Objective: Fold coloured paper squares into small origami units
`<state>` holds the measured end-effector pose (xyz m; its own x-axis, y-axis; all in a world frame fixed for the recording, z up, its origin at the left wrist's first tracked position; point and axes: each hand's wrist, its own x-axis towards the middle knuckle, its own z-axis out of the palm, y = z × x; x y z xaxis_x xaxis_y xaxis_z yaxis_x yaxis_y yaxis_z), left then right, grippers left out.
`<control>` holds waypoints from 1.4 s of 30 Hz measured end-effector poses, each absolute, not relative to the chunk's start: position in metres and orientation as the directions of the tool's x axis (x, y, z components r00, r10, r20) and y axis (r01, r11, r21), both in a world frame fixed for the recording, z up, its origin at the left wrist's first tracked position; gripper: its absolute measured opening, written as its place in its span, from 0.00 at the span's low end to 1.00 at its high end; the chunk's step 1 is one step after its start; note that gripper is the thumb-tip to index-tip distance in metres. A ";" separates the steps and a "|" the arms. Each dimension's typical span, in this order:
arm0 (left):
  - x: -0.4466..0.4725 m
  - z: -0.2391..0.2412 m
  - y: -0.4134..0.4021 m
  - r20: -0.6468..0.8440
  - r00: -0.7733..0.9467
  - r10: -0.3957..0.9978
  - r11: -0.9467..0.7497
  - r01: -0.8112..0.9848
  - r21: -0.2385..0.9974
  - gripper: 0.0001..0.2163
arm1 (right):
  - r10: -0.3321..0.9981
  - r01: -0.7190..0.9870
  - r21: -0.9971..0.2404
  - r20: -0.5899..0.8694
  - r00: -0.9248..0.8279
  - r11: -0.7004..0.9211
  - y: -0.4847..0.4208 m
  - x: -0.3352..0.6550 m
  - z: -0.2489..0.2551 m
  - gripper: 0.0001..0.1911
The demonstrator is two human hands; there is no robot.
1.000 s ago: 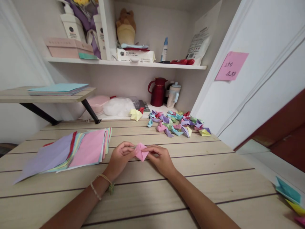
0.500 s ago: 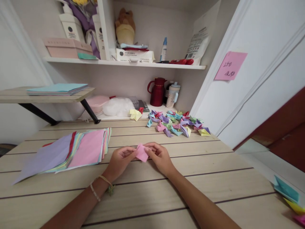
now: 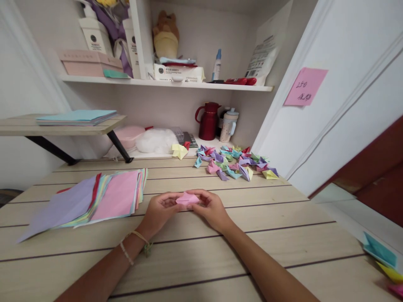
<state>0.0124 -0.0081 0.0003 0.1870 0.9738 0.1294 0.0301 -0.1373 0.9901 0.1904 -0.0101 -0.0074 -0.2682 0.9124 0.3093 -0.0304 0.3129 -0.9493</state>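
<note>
A small pink paper boat (image 3: pixel 187 198) is held between my two hands above the middle of the wooden table (image 3: pixel 195 256). My left hand (image 3: pixel 160 211) pinches its left end, thumb in front and fingers behind. On the other side my right hand (image 3: pixel 211 209) grips the right end in the same way. The boat lies wide and low, with a small peak at the top. Behind my hands, to the right, several folded paper boats (image 3: pixel 234 161) in many colours are heaped together. Loose coloured paper sheets (image 3: pixel 118 195) lie fanned out to the left.
A yellow folded paper (image 3: pixel 179 151) lies at the table's back edge. On the left, a raised wooden stand (image 3: pixel 110 126) carries blue sheets (image 3: pixel 77 116). A red jug (image 3: pixel 208 121) and a pale cup (image 3: pixel 229 126) stand behind. More folded papers (image 3: pixel 379 249) lie at the far right.
The pink paper has gone from a flat, diamond-like shape to a wide, low boat shape between my fingers. Both hands stay in nearly the same place.
</note>
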 end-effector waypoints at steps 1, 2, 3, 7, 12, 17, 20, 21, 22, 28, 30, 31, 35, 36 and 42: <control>0.012 -0.002 -0.008 0.154 0.196 0.968 -0.164 0.034 0.986 0.15 | 0.910 -0.024 -0.948 0.311 -0.273 0.317 -0.009 0.191 -0.008 0.19; 0.012 -0.004 -0.008 0.190 0.197 0.962 -0.203 0.052 0.978 0.16 | 0.905 0.008 -0.941 0.322 -0.276 0.338 -0.009 0.192 -0.008 0.18; 0.011 -0.006 -0.008 0.230 0.191 0.954 -0.249 0.081 0.965 0.14 | 0.897 0.063 -0.925 0.343 -0.277 0.374 -0.009 0.192 -0.008 0.17; 0.008 -0.007 -0.005 0.351 0.180 0.919 -0.385 0.215 0.898 0.08 | 0.837 0.310 -0.783 0.457 -0.301 0.539 -0.011 0.193 -0.007 0.15; 0.007 -0.002 -0.004 0.406 0.165 0.899 -0.435 0.230 0.870 0.05 | 0.768 0.388 -0.663 0.535 -0.353 0.640 -0.017 0.192 0.001 0.14; 0.011 -0.001 -0.006 0.336 0.159 0.928 -0.360 0.160 0.919 0.06 | 0.805 0.325 -0.744 0.479 -0.352 0.584 -0.017 0.191 0.003 0.13; 0.013 -0.002 -0.007 0.247 0.148 0.958 -0.262 0.093 0.960 0.11 | 0.828 0.292 -0.785 0.453 -0.332 0.547 -0.014 0.191 0.000 0.12; 0.014 -0.002 -0.007 0.229 0.136 0.964 -0.240 0.066 0.968 0.13 | 0.835 0.285 -0.798 0.438 -0.332 0.532 -0.013 0.191 -0.001 0.12; 0.014 -0.002 -0.007 0.223 0.124 0.967 -0.229 0.042 0.972 0.15 | 0.847 0.273 -0.818 0.415 -0.332 0.507 -0.012 0.191 -0.003 0.12; 0.016 0.003 -0.010 0.249 0.152 0.956 -0.265 0.090 0.960 0.11 | 0.914 0.182 -0.920 0.290 -0.282 0.348 -0.011 0.189 -0.013 0.14; 0.017 0.005 -0.013 0.278 0.162 0.947 -0.298 0.122 0.947 0.10 | 0.916 0.190 -0.915 0.304 -0.261 0.357 -0.013 0.189 -0.013 0.13; 0.017 0.007 -0.014 0.291 0.169 0.942 -0.313 0.125 0.942 0.10 | 0.915 0.194 -0.910 0.315 -0.253 0.367 -0.013 0.188 -0.013 0.11; 0.019 0.008 -0.017 0.311 0.185 0.932 -0.336 0.125 0.933 0.10 | 0.917 0.174 -0.907 0.352 -0.189 0.384 -0.015 0.186 -0.009 0.08; 0.019 0.008 -0.017 0.307 0.182 0.934 -0.333 0.133 0.934 0.11 | 0.921 0.158 -0.913 0.350 -0.171 0.376 -0.015 0.186 -0.009 0.07; 0.018 0.005 -0.013 0.210 0.202 0.957 -0.246 0.178 0.953 0.12 | 0.948 -0.027 -0.972 0.233 -0.219 0.233 -0.013 0.184 -0.012 0.08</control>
